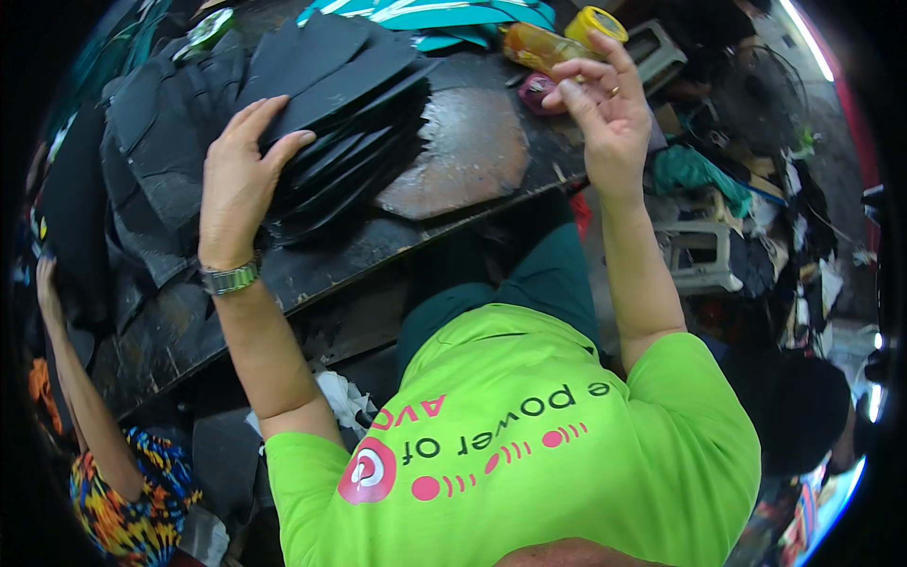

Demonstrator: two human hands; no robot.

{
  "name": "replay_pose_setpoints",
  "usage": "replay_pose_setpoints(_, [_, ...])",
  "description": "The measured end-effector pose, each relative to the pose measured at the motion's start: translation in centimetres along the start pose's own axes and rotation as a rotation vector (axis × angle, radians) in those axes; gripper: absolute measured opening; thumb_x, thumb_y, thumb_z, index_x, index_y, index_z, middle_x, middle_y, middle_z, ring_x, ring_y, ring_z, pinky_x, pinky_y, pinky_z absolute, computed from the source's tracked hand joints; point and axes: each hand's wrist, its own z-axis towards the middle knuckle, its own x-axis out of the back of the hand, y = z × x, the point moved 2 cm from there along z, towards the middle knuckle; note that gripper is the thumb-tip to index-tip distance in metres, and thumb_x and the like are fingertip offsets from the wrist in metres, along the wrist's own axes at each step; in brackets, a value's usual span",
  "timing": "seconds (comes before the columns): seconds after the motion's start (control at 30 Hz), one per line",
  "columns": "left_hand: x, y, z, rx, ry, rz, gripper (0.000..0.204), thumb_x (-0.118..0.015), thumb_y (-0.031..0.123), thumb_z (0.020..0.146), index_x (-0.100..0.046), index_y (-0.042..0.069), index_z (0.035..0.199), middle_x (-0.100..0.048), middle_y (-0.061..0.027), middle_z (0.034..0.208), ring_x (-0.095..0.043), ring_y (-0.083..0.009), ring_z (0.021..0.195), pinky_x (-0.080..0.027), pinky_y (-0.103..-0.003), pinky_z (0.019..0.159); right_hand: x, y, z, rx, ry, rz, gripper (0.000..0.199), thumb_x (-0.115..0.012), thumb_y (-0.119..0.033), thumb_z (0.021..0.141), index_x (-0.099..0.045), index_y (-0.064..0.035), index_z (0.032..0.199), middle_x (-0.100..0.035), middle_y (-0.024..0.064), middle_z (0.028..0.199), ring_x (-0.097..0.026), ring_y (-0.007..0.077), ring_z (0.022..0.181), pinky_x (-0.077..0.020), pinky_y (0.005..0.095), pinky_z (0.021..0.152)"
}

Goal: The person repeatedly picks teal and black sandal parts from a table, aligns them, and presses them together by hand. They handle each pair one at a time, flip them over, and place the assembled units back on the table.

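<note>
Left hand [236, 180], spread open, is nearer, touching the black pieces [326, 85] on the table [350, 246]; their long axes slant away rightward; right hand [612, 118], loosely open, seemingly empty, is raised well right of them.

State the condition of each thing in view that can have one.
Black pieces: piled, overlapping, fanned out
Left hand: spread, on the black pieces
Right hand: raised, bent; whether thumb and forefinger meet is unclear
Wristwatch: fastened on the left wrist
Brownish board: lying flat, scuffed
Bottle: lying on its side
Teal pieces: stacked
Green cloth: crumpled
Fan: spinning or still, cannot tell
</note>
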Motion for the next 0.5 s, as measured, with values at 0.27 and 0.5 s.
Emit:
replay_pose_setpoints(0.27, [1.2, 0.6, 0.8, 0.075, -0.119, -0.094, 0.044, -0.078, 0.034, 0.092, -0.074, 0.003, 0.124, -0.071, -0.0194, 0.127, -0.07, -0.0329, 0.113, -0.052, -0.038, 0.098, 13.5, 3.4, -0.4, 0.007, 0.274, -0.935, 0.031, -0.067, 0.0, 0.086, -0.079, -0.0128, 0.111, -0.064, 0.0087, 0.1, -0.067, 0.0216, 0.087, -0.0547, 0.0316, 0.083])
replay_pose_setpoints(0.5, [1.1, 0.8, 1.0, 0.049, -0.161, -0.028, 0.039, -0.072, 0.033, 0.098, -0.073, 0.004, 0.124, -0.075, -0.0175, 0.117, -0.072, -0.0291, 0.107, -0.053, -0.036, 0.096, 13.6, 10.8, -2.0, 0.038, 0.011, -1.299, 0.052, -0.065, -0.013, 0.076, -0.075, -0.0269, 0.126, -0.063, 0.0092, 0.11, -0.06, 0.0342, 0.103, -0.0518, 0.0454, 0.093])
